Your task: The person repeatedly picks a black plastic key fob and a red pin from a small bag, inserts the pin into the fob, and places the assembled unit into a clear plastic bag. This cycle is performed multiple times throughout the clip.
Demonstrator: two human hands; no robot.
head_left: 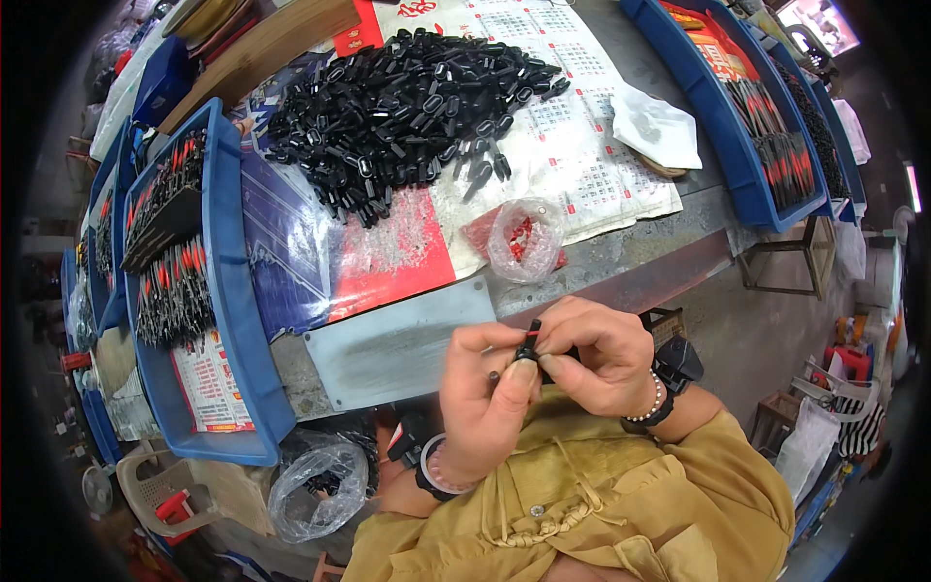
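Note:
Close to my body, in front of the table edge, both hands meet around a small black plastic part (532, 339) with a red piece showing on its upper end. My left hand (485, 393) pinches it from below with thumb and fingers. The thumb and forefinger of my right hand (601, 359) press on it from the other side. Fingers hide most of the part, so its full shape cannot be made out. On the table just beyond, a clear plastic bag (525, 241) lies open with small red pieces inside. A large heap of black plastic parts (407, 112) covers the far middle.
A grey metal plate (402, 344) lies at the table's near edge. Blue trays with black and red parts stand at left (238, 320) and right (705, 112). White paper (655, 128) rests at the table's right. A clear bag (320, 485) stands below at left.

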